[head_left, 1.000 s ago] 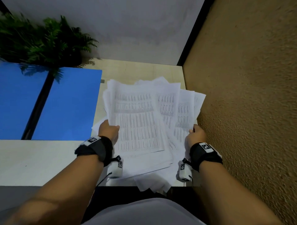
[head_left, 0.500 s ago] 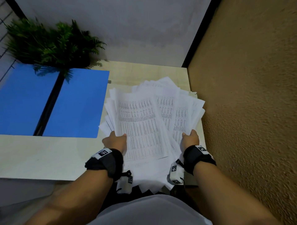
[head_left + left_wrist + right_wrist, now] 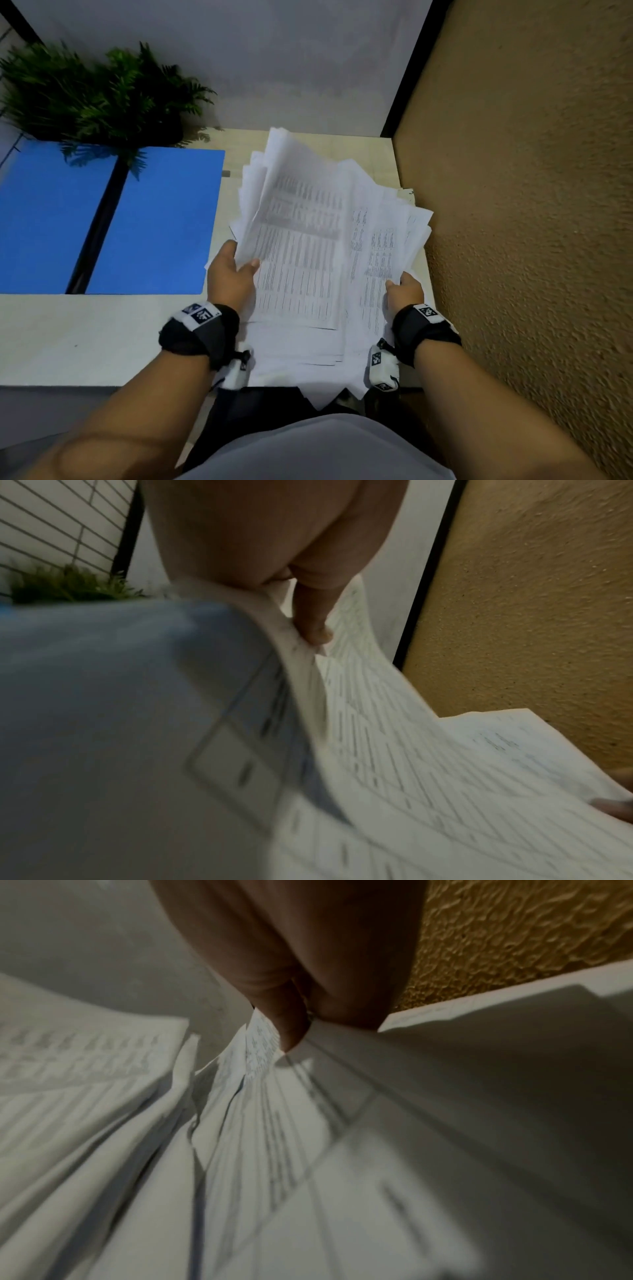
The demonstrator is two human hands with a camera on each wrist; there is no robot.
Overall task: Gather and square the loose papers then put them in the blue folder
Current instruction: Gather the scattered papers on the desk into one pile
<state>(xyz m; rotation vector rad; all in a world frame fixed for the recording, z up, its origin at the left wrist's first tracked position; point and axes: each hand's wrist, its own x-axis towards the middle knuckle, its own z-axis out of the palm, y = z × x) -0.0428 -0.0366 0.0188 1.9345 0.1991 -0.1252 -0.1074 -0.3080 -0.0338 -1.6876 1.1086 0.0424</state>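
Change since earlier frame: papers (image 3: 308, 246) lifted at the far end, top sheets curling up. Folder (image 3: 154, 219): blue, lying open and flat on the tabletop (image 3: 68, 335), left of the stack. Left hand (image 3: 231, 274): pinching the papers' left edge, thumb on top. Papers: fanned, long axis running away from the person, far end raised. Right hand (image 3: 406, 289): gripping the right edge. Handling advice: loosen both grips, tap the near edge on the tabletop, then the side.
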